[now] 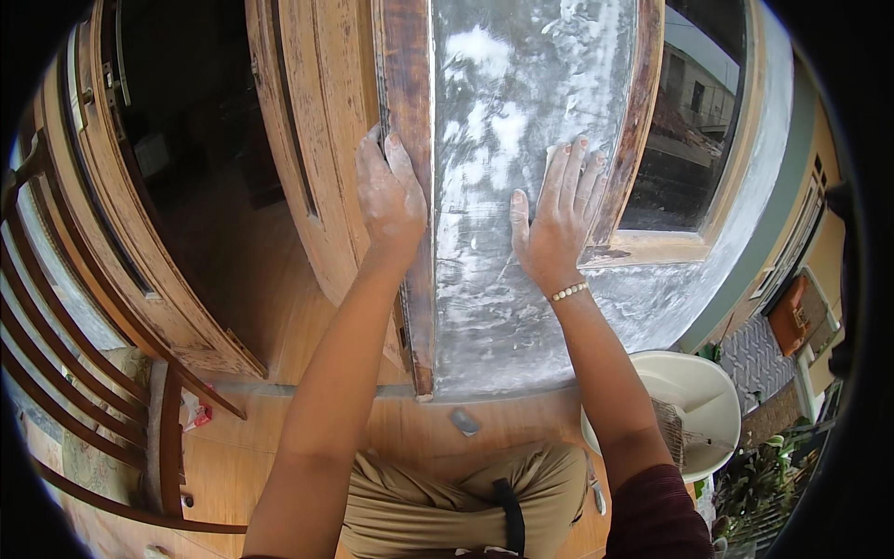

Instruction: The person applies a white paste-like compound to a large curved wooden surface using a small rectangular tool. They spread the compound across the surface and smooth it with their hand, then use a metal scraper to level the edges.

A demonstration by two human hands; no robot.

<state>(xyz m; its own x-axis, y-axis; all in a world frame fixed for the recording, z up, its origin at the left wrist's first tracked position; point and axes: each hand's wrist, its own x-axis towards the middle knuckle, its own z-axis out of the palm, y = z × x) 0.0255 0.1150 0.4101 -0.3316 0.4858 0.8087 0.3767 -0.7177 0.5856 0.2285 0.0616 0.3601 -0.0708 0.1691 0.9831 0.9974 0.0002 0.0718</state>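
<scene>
My left hand (392, 192), dusted with white powder, grips the brown wooden door frame (411, 84), its fingers curled over the frame's left edge. To the right of that frame is a grey wall (482, 230) with patchy white filler. My right hand (559, 202) lies nearly flat against this wall, beside the wooden window frame (637, 105), with powder on its fingers. A pale edge of what looks like a thin sheet (549, 159) shows under its fingers; the rest is hidden beneath the hand. A beaded bracelet (570, 291) circles my right wrist.
A grey block (464, 422) lies on the tiled floor by the wall's foot. At right stands a cream plastic tub (705, 381); a scraper-like tool (597, 492) lies near my knee. On the left are a slatted wooden chair (164, 433) and a worn wooden door (328, 105).
</scene>
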